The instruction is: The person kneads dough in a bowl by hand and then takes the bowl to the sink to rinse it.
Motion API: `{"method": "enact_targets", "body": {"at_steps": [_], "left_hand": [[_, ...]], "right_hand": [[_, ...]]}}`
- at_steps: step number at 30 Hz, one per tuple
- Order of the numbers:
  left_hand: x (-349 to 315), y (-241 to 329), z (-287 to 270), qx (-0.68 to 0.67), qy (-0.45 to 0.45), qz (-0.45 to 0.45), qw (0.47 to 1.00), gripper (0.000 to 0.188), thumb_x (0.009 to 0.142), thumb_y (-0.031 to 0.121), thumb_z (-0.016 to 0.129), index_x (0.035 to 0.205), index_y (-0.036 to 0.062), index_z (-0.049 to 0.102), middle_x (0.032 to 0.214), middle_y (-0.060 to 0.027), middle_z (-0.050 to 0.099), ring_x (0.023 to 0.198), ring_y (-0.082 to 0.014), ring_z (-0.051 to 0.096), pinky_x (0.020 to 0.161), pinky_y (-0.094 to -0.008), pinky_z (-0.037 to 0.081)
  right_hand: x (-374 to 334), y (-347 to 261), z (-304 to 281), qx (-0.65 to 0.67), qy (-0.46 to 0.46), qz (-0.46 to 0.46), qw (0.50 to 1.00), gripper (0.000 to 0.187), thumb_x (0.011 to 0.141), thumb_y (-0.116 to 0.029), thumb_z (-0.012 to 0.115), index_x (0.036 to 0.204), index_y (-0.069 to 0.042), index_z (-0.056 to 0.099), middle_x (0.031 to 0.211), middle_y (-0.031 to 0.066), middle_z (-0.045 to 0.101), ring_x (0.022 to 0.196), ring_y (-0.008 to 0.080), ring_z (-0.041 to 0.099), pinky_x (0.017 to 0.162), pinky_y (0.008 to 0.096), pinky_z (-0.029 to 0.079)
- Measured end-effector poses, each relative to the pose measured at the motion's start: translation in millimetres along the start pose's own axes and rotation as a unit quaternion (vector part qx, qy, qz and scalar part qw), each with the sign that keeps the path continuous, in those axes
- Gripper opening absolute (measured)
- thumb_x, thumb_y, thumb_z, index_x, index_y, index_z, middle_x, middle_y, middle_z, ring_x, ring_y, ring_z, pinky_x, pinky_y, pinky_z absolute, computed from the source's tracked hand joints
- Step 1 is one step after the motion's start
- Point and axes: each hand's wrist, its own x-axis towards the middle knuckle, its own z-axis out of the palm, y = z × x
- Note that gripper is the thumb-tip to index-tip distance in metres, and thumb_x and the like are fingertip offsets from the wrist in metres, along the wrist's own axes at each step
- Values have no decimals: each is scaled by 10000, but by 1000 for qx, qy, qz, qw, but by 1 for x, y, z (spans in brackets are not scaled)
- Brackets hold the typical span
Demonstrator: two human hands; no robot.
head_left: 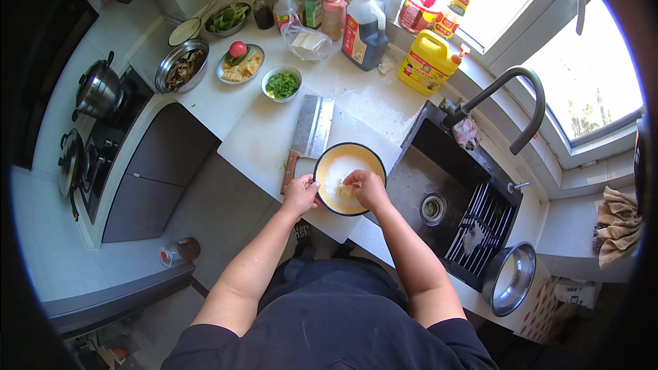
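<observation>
A yellow-lined bowl with a dark rim point(349, 153) stands over the near part of the white cutting board point(250, 147). My left hand point(300, 196) is closed on the bowl's left rim, thumb on top. Inside the bowl, my right hand point(369, 190) has its fingers bent together at a pale, crumbly lump point(344, 190). White powder or liquid coats the bowl's inside around it; which one I cannot tell. Exactly what the right fingers pinch is hidden. Just left of the bowl lies a cleaver point(314, 127), its wooden handle close to my left hand.
A bowl of chopped greens point(281, 85) and a plate of yellowish pieces point(245, 72) sit beyond the board. To the right is a black sink point(411, 188) with a tall faucet point(538, 106). A metal basin point(510, 281) rests at its near end. Bottles line the back.
</observation>
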Motion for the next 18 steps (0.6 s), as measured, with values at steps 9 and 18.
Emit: {"method": "enact_targets", "body": {"at_steps": [9,18], "left_hand": [[0,2,0,14,4,7,1000,227,898,120,493,1092,19,553,772,-20,643,552,-63,577,474,-196,451],[1,0,0,13,10,12,1000,229,896,125,498,1092,18,550,778,-30,643,551,-67,579,465,-196,449]], "right_hand": [[16,-7,-4,119,-75,152,978,157,840,-76,521,828,10,652,644,83,612,537,157,584,524,276,491],[44,36,23,30,-81,219,972,146,809,-67,512,792,2,640,622,94,597,511,182,562,516,303,480]]}}
